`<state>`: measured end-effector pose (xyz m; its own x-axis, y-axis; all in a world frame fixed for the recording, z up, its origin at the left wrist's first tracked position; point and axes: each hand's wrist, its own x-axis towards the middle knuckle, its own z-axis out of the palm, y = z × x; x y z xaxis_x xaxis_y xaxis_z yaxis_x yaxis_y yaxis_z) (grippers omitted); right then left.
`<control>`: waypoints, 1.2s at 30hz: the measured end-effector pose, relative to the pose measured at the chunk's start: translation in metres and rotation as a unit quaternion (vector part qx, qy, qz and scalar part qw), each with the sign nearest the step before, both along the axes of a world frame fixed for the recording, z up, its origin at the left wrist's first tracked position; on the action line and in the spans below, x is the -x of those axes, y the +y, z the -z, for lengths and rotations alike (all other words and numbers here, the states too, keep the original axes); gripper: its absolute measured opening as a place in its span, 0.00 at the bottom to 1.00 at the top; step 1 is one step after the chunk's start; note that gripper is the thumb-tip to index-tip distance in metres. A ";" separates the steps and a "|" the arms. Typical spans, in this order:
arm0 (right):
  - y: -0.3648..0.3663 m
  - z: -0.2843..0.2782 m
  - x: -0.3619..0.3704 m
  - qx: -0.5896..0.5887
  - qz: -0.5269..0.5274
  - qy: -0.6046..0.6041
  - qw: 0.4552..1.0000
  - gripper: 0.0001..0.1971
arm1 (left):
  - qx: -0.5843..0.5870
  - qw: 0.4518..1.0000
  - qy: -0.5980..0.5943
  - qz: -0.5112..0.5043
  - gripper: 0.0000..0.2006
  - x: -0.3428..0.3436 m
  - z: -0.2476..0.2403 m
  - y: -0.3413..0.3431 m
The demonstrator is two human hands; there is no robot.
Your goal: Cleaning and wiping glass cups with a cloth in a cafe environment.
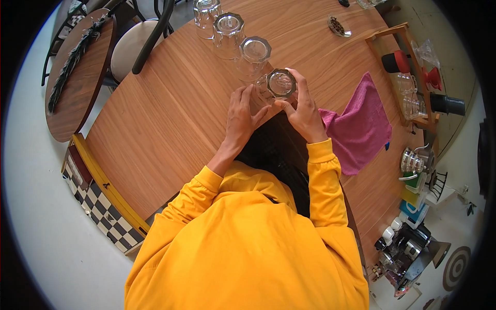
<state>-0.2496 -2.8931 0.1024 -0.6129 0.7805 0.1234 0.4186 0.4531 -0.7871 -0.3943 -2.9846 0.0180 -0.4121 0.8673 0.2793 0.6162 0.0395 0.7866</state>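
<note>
A clear faceted drinking glass (268,87) stands upside down near the front edge of the wooden table, its thick base facing up. My right hand (304,111) grips it from the right, with the fingers curved around its side and the thumb at the near side. On the other side, my left hand (241,114) is beside the glass, thumb and fingers apart; whether its fingertips touch the glass is hard to tell. Three more inverted glasses, a near one (254,54), a middle one (228,33) and a far one (206,15), form a slanting row beyond it.
Right of my hand, a pink cloth (359,129) lies crumpled on the table (170,108). A small dish of dark bits (339,26) sits farther back. A wooden rack (408,77) holds cups on the right, near a coffee machine (408,248). Chairs and a round table (85,67) stand left.
</note>
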 end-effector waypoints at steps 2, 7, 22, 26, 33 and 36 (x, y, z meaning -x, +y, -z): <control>-0.004 -0.002 -0.001 -0.015 0.010 -0.002 1.000 0.37 | -0.014 1.000 -0.020 0.003 0.31 0.000 -0.002 0.002; -0.024 -0.012 -0.033 -0.087 0.110 0.005 0.990 0.30 | -0.024 0.989 -0.139 -0.035 0.22 -0.006 -0.016 -0.019; -0.140 0.036 -0.205 -0.179 0.499 -0.201 0.824 0.18 | -0.070 0.930 0.110 0.343 0.17 -0.096 -0.048 0.055; -0.156 0.053 -0.217 -0.147 0.528 -0.161 0.821 0.10 | -0.034 0.917 0.110 0.382 0.12 -0.089 -0.033 0.061; -0.144 0.045 -0.227 -0.168 0.555 -0.043 0.814 0.04 | -0.006 0.934 0.114 0.339 0.11 -0.105 -0.045 0.060; -0.141 0.032 -0.228 -0.083 0.591 0.055 0.800 0.05 | 0.001 0.925 0.132 0.355 0.10 -0.106 -0.048 0.062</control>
<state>-0.0212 -3.0337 0.0705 0.5639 0.7742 0.2876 0.5642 -0.1068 -0.8187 -0.2888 -2.9222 0.0659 0.3446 0.8939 0.2867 0.6578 -0.4478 0.6056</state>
